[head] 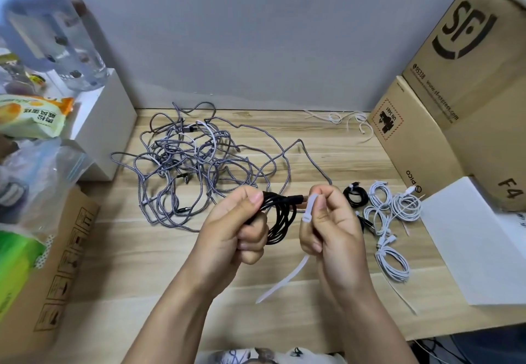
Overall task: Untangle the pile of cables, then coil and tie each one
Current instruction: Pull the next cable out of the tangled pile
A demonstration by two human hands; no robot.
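Nearest you, your left hand [242,227] is closed around a coiled black rubber-sheathed cable [280,218], thumb pressing the bundle against the curled fingers, so the coil hangs just above the pale wooden worktop [176,272]. Your right hand [327,227] sits just beside it, pinched shut on the head end of a white plastic zip tie [308,210]; the strap's long tail [284,281] trails down and toward you, below both hands. The relation that matters: the coil lies immediately left of the tie, its strands running roughly up and down, while the tie crosses beside them, so the strap likely has to pass around the bundle and back into its head with your right hand doing the threading. Just right of your hands lie the finished bundles: a small tied black coil [355,195] and several tied white cable coils [391,212]. Farther off, to the left, the tangled heap of grey braided cables [193,164] sprawls unsorted, well apart from your hands. At the far edge, near the brown cardboard boxes [455,93], loose white ties [347,120] lie scattered.
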